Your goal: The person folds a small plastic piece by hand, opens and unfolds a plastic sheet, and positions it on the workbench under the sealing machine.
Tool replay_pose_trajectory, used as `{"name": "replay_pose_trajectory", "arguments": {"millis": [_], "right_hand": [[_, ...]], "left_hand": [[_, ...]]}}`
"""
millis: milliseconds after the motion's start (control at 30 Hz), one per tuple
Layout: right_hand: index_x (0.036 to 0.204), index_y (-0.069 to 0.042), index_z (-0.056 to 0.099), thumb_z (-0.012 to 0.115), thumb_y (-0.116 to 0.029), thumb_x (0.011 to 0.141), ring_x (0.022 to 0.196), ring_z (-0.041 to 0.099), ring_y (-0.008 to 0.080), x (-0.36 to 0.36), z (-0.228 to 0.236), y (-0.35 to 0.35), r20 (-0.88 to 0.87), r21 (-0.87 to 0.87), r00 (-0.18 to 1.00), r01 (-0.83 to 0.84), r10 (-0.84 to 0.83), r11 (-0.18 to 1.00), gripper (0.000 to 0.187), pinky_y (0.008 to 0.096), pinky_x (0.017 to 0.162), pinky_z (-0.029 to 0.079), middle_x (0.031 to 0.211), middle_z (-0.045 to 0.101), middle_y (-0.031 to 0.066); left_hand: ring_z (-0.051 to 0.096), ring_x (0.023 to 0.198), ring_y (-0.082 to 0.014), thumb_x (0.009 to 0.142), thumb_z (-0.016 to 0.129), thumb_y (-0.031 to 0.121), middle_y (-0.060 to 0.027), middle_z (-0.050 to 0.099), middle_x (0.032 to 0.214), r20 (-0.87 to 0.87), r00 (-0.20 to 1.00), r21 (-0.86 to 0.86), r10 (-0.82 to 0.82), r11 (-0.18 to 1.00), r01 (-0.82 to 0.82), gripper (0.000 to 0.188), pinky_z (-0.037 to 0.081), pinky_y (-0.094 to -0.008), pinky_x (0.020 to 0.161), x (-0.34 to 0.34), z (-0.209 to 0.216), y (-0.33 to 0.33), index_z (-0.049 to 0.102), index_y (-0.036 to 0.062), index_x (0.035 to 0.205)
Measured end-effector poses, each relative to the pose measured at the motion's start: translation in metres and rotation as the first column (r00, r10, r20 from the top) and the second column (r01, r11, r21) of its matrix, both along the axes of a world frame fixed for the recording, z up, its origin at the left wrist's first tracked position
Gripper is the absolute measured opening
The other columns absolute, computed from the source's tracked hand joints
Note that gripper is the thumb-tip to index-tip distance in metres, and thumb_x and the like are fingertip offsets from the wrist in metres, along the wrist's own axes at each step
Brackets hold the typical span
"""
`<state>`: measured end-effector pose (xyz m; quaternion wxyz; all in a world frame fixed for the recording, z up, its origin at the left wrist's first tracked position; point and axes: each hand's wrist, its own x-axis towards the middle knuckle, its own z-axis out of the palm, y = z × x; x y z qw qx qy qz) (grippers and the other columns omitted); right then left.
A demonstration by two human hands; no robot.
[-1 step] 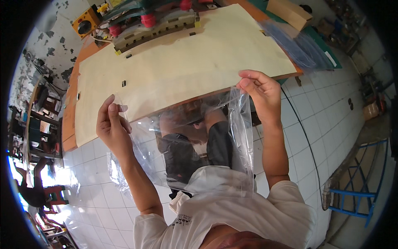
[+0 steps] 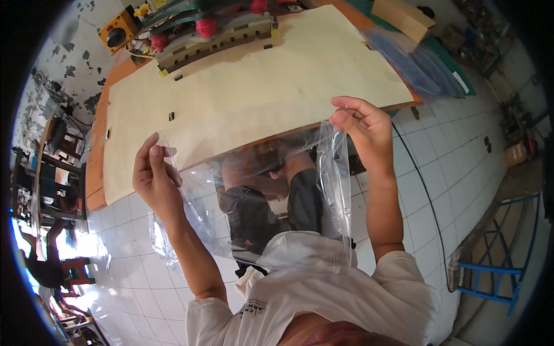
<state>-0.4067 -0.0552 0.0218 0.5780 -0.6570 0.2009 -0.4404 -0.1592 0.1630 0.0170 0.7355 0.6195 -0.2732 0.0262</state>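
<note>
A clear plastic sheet (image 2: 277, 219) hangs between my two hands over my lap, in front of the table's near edge. My left hand (image 2: 157, 170) pinches its upper left corner between thumb and fingers. At the upper right corner, my right hand (image 2: 368, 134) grips it with thumb and forefinger. The right side of the sheet is bunched into shiny upright folds. Beyond it lies a cream-coloured board (image 2: 242, 104) on the orange-brown table (image 2: 97, 179), with several small black blocks (image 2: 171, 116) on it.
A machine with a long metal bar (image 2: 216, 46) and red knobs stands at the far side, beside a yellow box (image 2: 118, 36) with a black dial. Bluish clear sheets (image 2: 410, 63) and a cardboard box (image 2: 403, 20) lie far right. A blue metal frame (image 2: 490, 279) stands on the right.
</note>
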Motion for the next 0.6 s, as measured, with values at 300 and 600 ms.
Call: {"name": "replay_pose_trajectory", "arguments": {"millis": [300, 600], "right_hand": [[0.098, 0.008, 0.067, 0.064, -0.005, 0.091, 0.072, 0.060, 0.0096, -0.001, 0.016, -0.027, -0.217, -0.069, 0.961, -0.191, 0.172, 0.979, 0.015, 0.0224, 0.068, 0.050, 0.081, 0.068, 0.0071], [0.092, 0.006, 0.069, 0.065, -0.013, 0.091, 0.069, 0.060, 0.0109, 0.007, 0.013, -0.035, -0.216, -0.096, 0.973, -0.105, 0.083, 0.990, 0.020, 0.0234, 0.066, 0.048, 0.075, 0.067, 0.0072]], "left_hand": [[0.046, 0.046, -0.0064, 0.097, 0.059, 0.019, -0.0088, 0.065, 0.078, -0.081, 0.997, 0.078, -0.016, 0.997, 0.022, 0.024, 0.036, -0.0207, 0.042, 0.009, -0.002, -0.001, 0.066, -0.0009, 0.109], [0.063, 0.068, -0.0134, 0.096, 0.062, 0.020, -0.0091, 0.068, 0.085, -0.185, 0.972, 0.059, -0.142, 0.986, 0.155, 0.026, 0.050, -0.0254, 0.061, 0.024, -0.007, 0.002, 0.066, -0.0033, 0.107]]}}
